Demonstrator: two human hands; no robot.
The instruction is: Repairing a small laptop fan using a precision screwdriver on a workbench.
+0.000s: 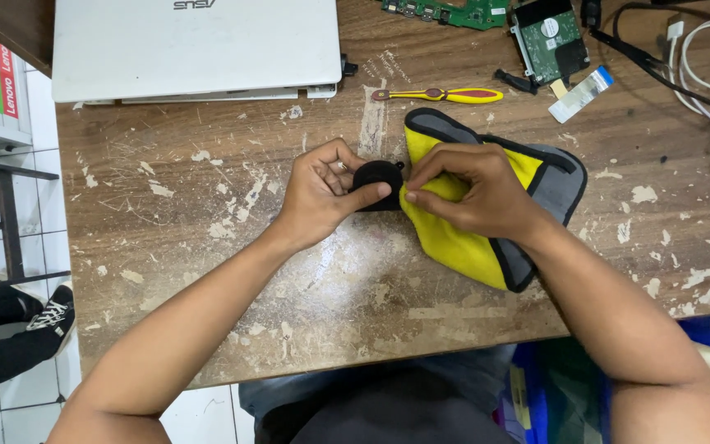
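Far left of the grip: another person's leg and black-and-white sneaker point(53, 312) on the tiled floor, well apart from the work. Up and left of the grip: closed white laptop point(195, 49) at the far edge of the worn wooden table point(207, 247) (paint-flecked all over).

Left hand point(322, 193): fingers curled, thumb pressed over a small round black part point(377, 179), pinching it from its left side. Part sits just above the tabletop, at the centre of the grip, between both hands.

Right hand point(470, 193): fingers pressed together, pinching the edge of a yellow cloth with grey and black trim point(474, 247) right against the black part's right side. Rest of the cloth lies flat on the table under and to the right of that hand.

Straight above the grip: screwdriver with yellow and red handle point(445, 95), lying flat. Up and right: green circuit board point(445, 11), bare hard drive point(549, 37), small flat ribbon piece with blue tip point(581, 93). Far right: black and white cables point(708, 74) in a tangle, well apart from the grip.
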